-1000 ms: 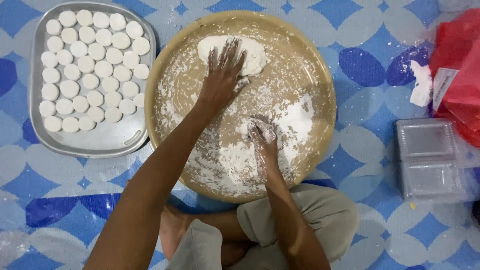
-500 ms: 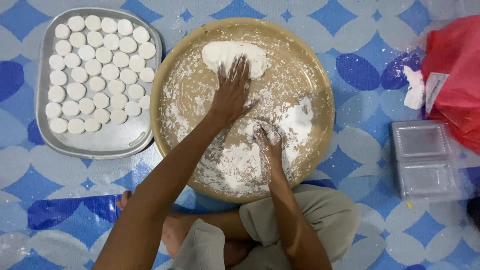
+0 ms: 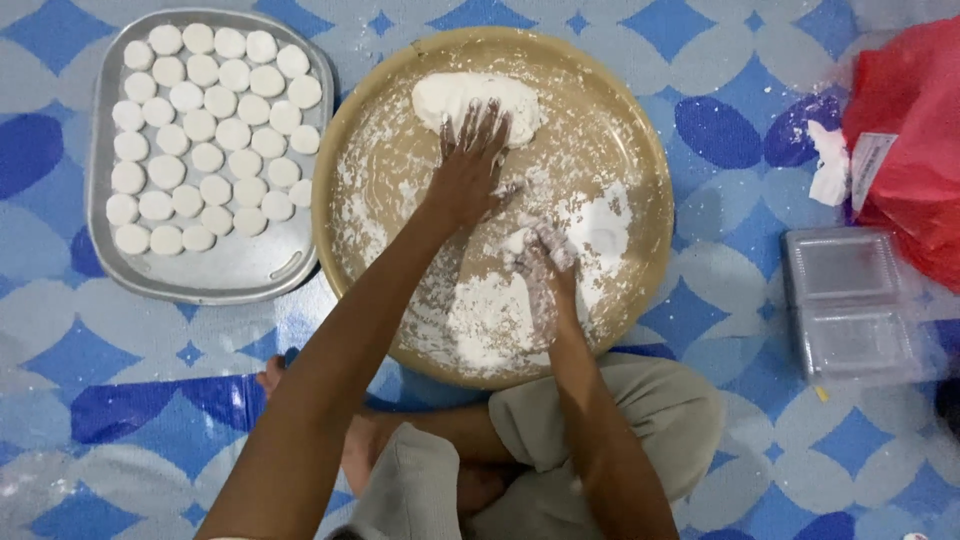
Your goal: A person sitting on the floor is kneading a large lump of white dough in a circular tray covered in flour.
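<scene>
I'd press my flat, spread left hand (image 3: pixel 468 172) firmly into the dough (image 3: pixel 470 100) while my floury right hand (image 3: pixel 540 262), loosely curled and holding nothing, steadies on the tray (image 3: pixel 640 150).

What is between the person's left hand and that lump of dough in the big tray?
Nothing visible. The left hand lies flat in the round tray, its fingertips already on the near edge of the dough. The right hand is nearer the person, in loose flour, apart from the dough.

bright, even light; soft focus
</scene>
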